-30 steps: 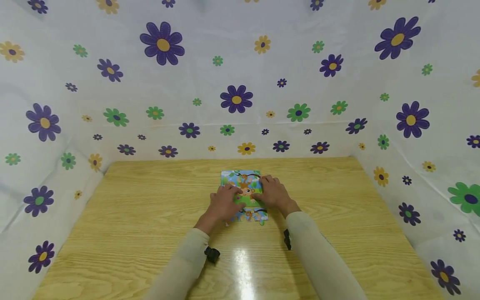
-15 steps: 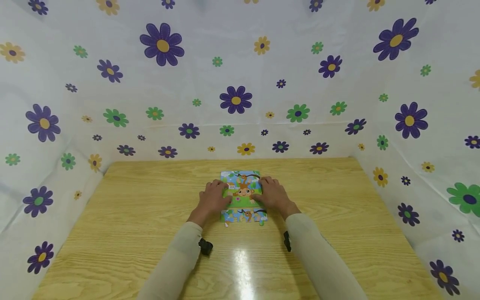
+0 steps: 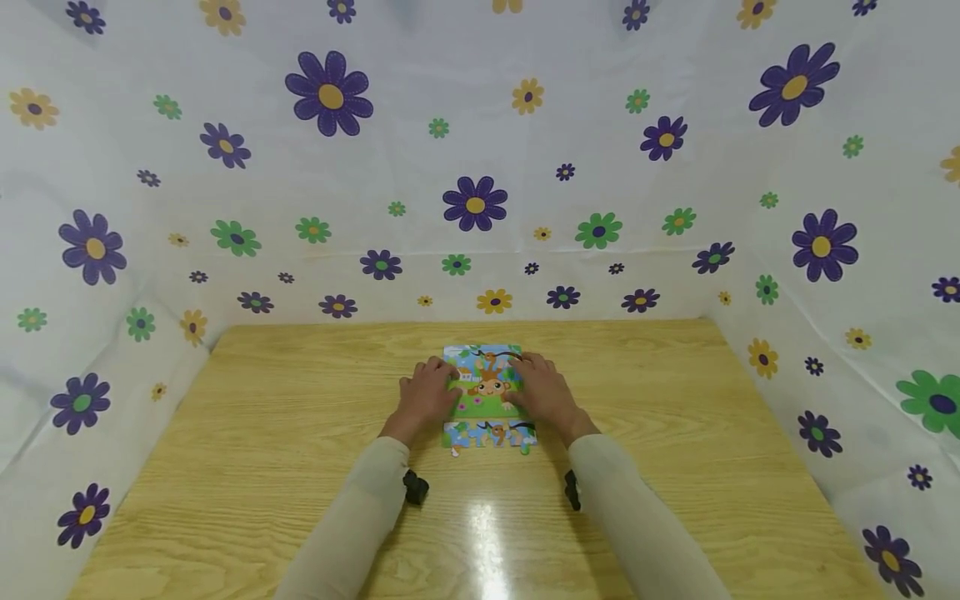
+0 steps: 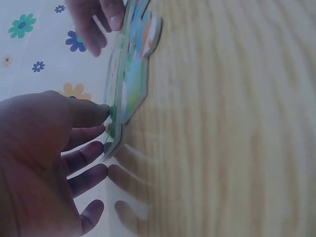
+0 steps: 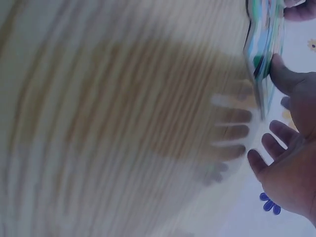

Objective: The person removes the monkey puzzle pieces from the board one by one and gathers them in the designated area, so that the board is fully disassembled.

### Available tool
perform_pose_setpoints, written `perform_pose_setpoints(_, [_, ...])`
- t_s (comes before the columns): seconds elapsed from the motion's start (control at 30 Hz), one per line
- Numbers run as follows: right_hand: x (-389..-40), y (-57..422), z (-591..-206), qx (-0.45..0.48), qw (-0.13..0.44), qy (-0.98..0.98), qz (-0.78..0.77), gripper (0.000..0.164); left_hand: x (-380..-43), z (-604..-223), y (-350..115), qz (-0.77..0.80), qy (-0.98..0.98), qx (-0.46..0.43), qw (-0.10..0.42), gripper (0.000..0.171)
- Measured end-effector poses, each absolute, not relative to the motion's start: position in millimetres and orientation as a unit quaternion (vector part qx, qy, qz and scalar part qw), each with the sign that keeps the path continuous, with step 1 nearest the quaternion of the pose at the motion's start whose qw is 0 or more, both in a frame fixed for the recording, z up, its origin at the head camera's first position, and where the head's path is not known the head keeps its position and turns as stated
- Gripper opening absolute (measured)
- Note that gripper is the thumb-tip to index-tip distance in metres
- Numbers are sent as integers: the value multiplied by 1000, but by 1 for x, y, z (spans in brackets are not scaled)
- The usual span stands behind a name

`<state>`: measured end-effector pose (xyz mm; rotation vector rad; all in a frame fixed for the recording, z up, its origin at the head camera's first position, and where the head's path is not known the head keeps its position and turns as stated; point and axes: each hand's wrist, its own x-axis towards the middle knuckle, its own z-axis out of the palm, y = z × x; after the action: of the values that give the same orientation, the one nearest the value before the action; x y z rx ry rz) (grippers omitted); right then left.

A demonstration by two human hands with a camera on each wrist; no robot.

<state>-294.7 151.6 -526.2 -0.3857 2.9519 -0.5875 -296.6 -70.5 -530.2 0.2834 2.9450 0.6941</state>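
A colourful jigsaw picture (image 3: pixel 483 407) with a cartoon monkey lies flat on the table. Just in front of it is a row of joined puzzle pieces (image 3: pixel 492 432) with knobs facing the near side. My left hand (image 3: pixel 426 392) rests at the picture's left edge; in the left wrist view its thumb and fingers touch the edge, fairly straight. On the opposite side, my right hand (image 3: pixel 547 392) lies along the right edge, the thumb over the picture. The right wrist view shows that thumb touching the puzzle and the other fingers spread apart. Both hands cover parts of the picture's sides.
The wooden table (image 3: pixel 285 467) extends around the puzzle on all sides. A white sheet with printed flowers (image 3: pixel 480 125) stands as a wall behind and at both sides. A black wrist camera (image 3: pixel 415 487) sits at the left sleeve, with another at the right.
My left hand has drawn back leftward from over the picture to its left edge, uncovering the monkey's face. The right hand has stayed almost in place. The view has shifted slightly.
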Motion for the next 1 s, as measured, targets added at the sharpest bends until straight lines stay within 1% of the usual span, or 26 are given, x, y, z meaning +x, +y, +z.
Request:
perform_pose_setpoints(0.17, [-293, 143, -526, -158, 47, 969, -182, 52, -299, -531, -69, 218, 971, 81, 62, 42])
perform_pose_setpoints(0.3, [-291, 141, -527, -178, 43, 971, -154, 43, -302, -530, -69, 216, 971, 75, 75, 51])
perform_pose_setpoints(0.43, [-289, 140, -526, -188, 43, 974, -121, 42, -304, -528, -69, 213, 970, 70, 90, 52])
perform_pose_setpoints(0.6, [-285, 138, -524, -197, 56, 973, -107, 43, -306, -524, -70, 214, 970, 61, 96, 49])
perform_pose_setpoints(0.77, [-283, 137, -523, -187, 64, 973, -116, 40, -307, -518, -69, 223, 969, 61, 92, 45])
perform_pose_setpoints(1.0, [-283, 136, -526, -178, 69, 974, -124, 42, -307, -515, -67, 222, 969, 56, 89, 46])
